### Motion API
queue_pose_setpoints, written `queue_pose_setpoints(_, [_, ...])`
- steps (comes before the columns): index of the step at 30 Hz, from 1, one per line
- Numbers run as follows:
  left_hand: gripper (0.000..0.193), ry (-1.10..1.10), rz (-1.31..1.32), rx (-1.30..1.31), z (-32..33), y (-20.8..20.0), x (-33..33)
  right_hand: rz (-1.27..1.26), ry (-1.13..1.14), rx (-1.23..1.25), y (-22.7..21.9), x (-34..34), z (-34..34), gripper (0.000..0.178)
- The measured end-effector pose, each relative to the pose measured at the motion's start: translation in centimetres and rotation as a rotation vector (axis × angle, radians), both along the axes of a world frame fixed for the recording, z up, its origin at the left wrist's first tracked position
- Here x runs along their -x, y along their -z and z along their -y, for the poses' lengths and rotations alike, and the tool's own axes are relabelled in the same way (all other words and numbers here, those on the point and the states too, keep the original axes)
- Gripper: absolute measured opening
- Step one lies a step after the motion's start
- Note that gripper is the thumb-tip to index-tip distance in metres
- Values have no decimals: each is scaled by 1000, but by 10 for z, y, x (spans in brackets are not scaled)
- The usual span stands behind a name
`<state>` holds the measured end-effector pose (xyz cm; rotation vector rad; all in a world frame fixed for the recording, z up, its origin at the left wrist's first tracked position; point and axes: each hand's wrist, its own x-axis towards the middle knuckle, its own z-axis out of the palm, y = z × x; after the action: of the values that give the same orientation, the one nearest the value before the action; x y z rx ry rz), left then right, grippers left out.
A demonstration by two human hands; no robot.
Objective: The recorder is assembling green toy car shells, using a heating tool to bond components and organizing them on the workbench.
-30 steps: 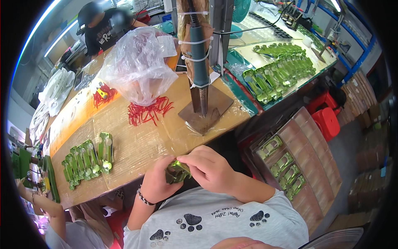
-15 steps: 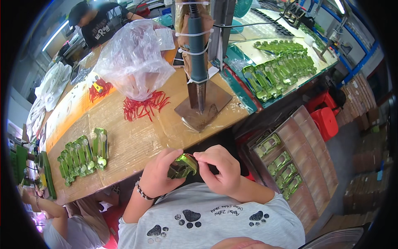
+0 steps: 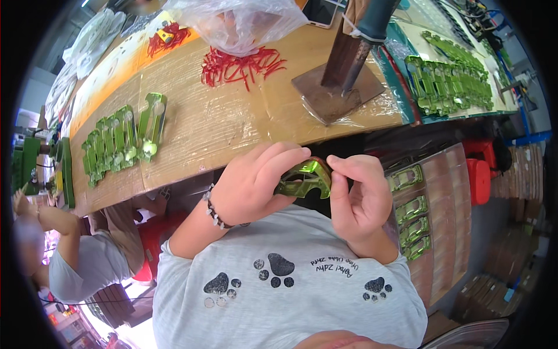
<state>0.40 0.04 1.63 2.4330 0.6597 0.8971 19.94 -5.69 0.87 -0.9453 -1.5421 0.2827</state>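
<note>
In front of my chest, my left hand [image 3: 253, 183] is closed round a shiny green toy car body shell [image 3: 309, 174], which is tilted and partly covered by the fingers. A thin red strip [image 3: 318, 161] runs along the shell's upper edge. Where the strip reaches the shell's right end, the thumb and forefinger of my right hand [image 3: 365, 198] pinch its end. Beyond my hands, a heap of loose red strips [image 3: 238, 65] lies on the cardboard-covered table [image 3: 197, 125]. A row of similar green shells [image 3: 119, 139] stands at the table's left.
A metal post on a square base plate [image 3: 340, 96] rises from the table. To my right, a compartmented tray [image 3: 447, 232] holds several green shells. More shells [image 3: 450, 87] sit on the far-right bench. A plastic bag [image 3: 238, 23] lies behind the strips; another person [image 3: 96, 250] sits at left.
The view has tilted down and turned, so the table appears higher. My hands still hold the green shell and work at its red edge; the right thumb and forefinger remain pinched there.
</note>
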Motion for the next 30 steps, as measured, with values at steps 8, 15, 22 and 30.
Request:
queue_pose_setpoints(8, [61, -28, -8, -56, 5, -3, -1, 61, 59, -245, 16, 0, 0, 70])
queue_pose_setpoints(15, [64, 0, -53, -49, 6, -6, -2, 149, 66, -278, 18, -7, 5, 69])
queue_pose_setpoints(22, [61, 7, -59, -58, 6, -9, -7, 95, 122, -277, 21, -7, 4, 67])
queue_pose_setpoints(30, [69, -75, -78, -8, 5, -6, -7, 142, -45, -71, 11, -17, 7, 53])
